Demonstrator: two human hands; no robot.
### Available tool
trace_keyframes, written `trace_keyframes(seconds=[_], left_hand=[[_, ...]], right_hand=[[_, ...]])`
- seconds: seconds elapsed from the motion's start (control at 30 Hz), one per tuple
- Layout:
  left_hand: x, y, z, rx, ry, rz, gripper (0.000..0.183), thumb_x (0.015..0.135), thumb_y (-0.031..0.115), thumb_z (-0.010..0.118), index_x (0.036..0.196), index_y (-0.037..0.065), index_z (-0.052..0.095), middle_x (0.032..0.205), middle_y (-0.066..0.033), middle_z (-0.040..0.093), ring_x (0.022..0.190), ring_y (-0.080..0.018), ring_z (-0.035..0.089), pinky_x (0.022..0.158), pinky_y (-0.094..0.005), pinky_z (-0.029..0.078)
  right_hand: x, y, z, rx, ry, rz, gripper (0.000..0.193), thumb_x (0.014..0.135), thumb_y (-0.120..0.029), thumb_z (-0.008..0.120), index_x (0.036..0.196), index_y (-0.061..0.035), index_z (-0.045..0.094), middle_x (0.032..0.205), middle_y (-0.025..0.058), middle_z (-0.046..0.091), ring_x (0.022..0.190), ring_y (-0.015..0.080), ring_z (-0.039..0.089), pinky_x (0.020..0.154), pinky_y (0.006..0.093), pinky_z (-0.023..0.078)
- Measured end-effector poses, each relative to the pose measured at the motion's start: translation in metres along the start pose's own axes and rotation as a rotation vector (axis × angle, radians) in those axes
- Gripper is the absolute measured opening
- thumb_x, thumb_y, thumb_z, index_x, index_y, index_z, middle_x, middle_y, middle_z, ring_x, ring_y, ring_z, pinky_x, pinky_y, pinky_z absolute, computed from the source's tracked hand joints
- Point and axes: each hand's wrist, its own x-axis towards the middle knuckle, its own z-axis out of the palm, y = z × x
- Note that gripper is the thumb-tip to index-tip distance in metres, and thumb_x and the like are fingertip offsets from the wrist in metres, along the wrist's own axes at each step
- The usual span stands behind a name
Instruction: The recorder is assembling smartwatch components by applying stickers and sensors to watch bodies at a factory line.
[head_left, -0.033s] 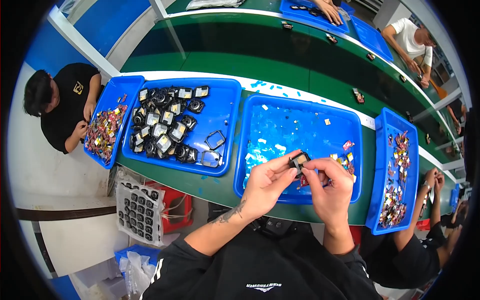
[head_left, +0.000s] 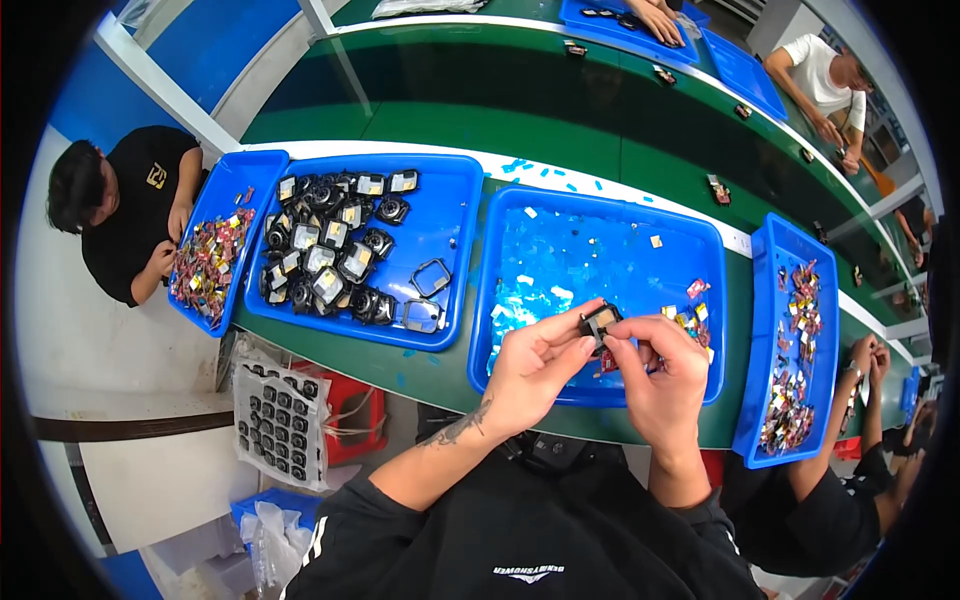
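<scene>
Both hands meet over the near edge of a blue tray [head_left: 716,310]. A small black plastic housing [head_left: 598,318] with a tan rectangular face is between them. My left hand [head_left: 535,370] grips the housing's left side between thumb and fingers. From the right, my right hand [head_left: 662,375] pinches at its lower edge, and its fingertips hide part of the piece. Small blue film pieces [head_left: 535,240] are scattered through the tray under my hands. Several small red circuit boards with yellow and white parts [head_left: 690,320] lie at its right side, close to my right hand.
Left stands a blue tray [head_left: 455,200] of black housings [head_left: 330,250]. Narrower bins of small boards flank both ends: a left bin [head_left: 262,165] and a right bin [head_left: 826,300]. Boards rest along the green conveyor [head_left: 500,130]. Co-workers sit left, right and across. A red stool [head_left: 360,415] is below.
</scene>
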Motion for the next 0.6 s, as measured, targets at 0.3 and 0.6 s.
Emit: trace_keyframes(seconds=[0.3, 0.6], left_hand=[[-0.0030, -0.0037, -0.0054, 0.060, -0.070, 0.030, 0.045, 0.099, 0.002, 0.050, 0.142, -0.004, 0.040, 0.127, -0.0097, 0.059, 0.112, -0.0110, 0.056, 0.097, -0.0256, 0.045], [-0.0081, -0.0028, -0.0090, 0.228, -0.057, 0.064, 0.042, 0.099, 0.004, 0.051, 0.140, -0.001, 0.045, 0.123, -0.0063, 0.060, 0.106, -0.0085, 0.056, 0.093, -0.0242, 0.046]], right_hand=[[0.0000, -0.0043, 0.0002, 0.003, -0.076, 0.015, 0.011, 0.076, 0.002, 0.073, 0.085, -0.0038, 0.070, 0.076, 0.0079, 0.067, 0.059, 0.0181, 0.058, 0.052, 0.0286, 0.045], [0.0023, -0.0050, 0.0023, 0.004, -0.074, 0.014, 0.009, 0.073, 0.001, 0.075, 0.077, -0.0037, 0.067, 0.066, 0.0054, 0.061, 0.054, 0.0176, 0.053, 0.052, 0.0292, 0.041]])
